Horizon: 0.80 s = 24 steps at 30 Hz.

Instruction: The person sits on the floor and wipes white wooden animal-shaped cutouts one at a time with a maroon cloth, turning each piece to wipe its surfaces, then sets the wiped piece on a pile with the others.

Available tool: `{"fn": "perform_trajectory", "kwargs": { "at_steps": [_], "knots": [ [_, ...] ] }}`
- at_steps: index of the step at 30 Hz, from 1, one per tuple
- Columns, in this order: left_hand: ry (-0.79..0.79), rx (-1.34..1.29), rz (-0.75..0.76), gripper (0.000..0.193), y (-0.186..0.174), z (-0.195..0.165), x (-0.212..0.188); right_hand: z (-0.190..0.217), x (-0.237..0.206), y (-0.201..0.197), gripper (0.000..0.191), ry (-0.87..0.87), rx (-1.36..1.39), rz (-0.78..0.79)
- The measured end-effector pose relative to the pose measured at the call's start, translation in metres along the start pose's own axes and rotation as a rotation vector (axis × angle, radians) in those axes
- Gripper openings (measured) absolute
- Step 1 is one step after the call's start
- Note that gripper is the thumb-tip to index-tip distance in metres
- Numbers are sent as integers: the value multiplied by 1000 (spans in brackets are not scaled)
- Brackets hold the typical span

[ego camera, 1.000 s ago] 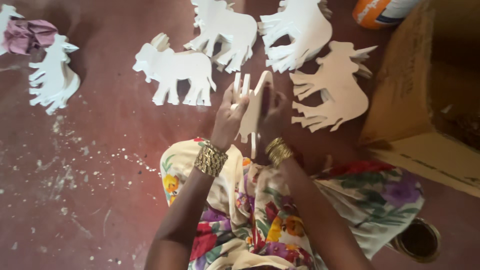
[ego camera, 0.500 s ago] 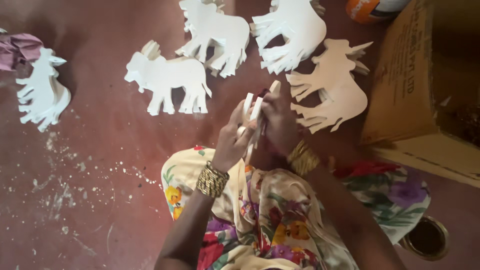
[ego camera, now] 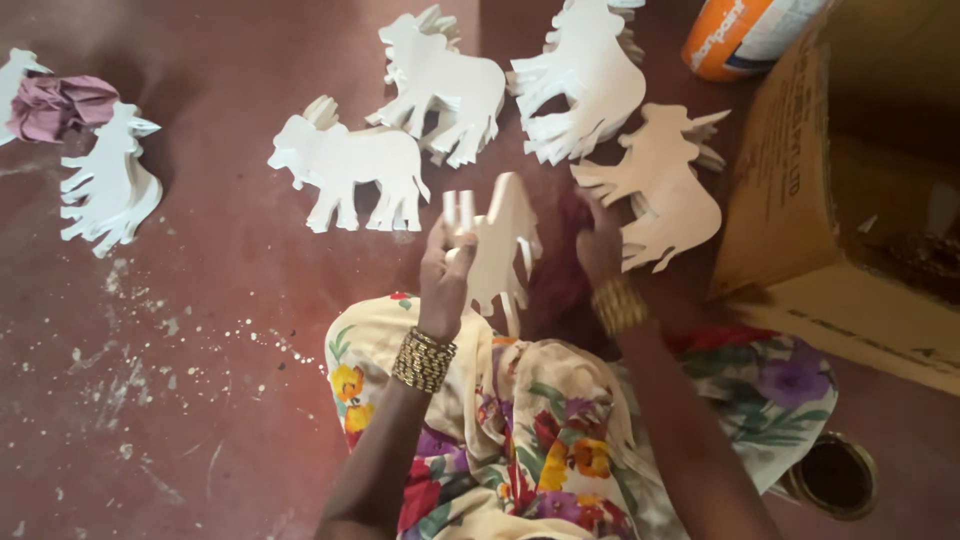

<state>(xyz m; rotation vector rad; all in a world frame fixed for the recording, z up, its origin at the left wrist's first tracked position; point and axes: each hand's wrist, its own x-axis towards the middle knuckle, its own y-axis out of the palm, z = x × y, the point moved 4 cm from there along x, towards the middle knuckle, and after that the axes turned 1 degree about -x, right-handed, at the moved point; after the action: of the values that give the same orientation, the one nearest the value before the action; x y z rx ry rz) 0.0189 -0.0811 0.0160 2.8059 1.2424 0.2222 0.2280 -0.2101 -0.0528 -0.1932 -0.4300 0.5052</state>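
Left hand [ego camera: 447, 275] around white animal cutout [ego camera: 505, 245]; right hand [ego camera: 598, 245] beside it

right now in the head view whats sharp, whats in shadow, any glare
Head view: soft, even light, no hard glare; the white cow cutout on the floor reads crisp; the right hand sits in dark shadow, slightly blurred; the left hand holding the cutout is clearer; the cardboard box interior is murky.
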Motion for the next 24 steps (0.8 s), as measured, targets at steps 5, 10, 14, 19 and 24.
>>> {"fn": "perform_trajectory", "kwargs": {
  "at_steps": [5, 10, 14, 19, 24],
  "knots": [
    [60, -51, -166, 62, 31, -8, -9, 69, -73, -11, 51, -120, -17, 242],
    [-59, -329, -41, 79, 71, -14, -16, 111, -87, 1, 62, -244, -127, 188],
    [217, 25, 179, 90, 73, -12, -24, 107, -87, -9, 57, -406, -185, 18],
    [-176, -139, -5, 80, 29, 39, 13, 72, -77, -34, 35, 36, 244, 47],
    [431, 652, -120, 98, -46, 37, 58, 51, -51, -58, 20, 309, 389, 136]
  ]
}}
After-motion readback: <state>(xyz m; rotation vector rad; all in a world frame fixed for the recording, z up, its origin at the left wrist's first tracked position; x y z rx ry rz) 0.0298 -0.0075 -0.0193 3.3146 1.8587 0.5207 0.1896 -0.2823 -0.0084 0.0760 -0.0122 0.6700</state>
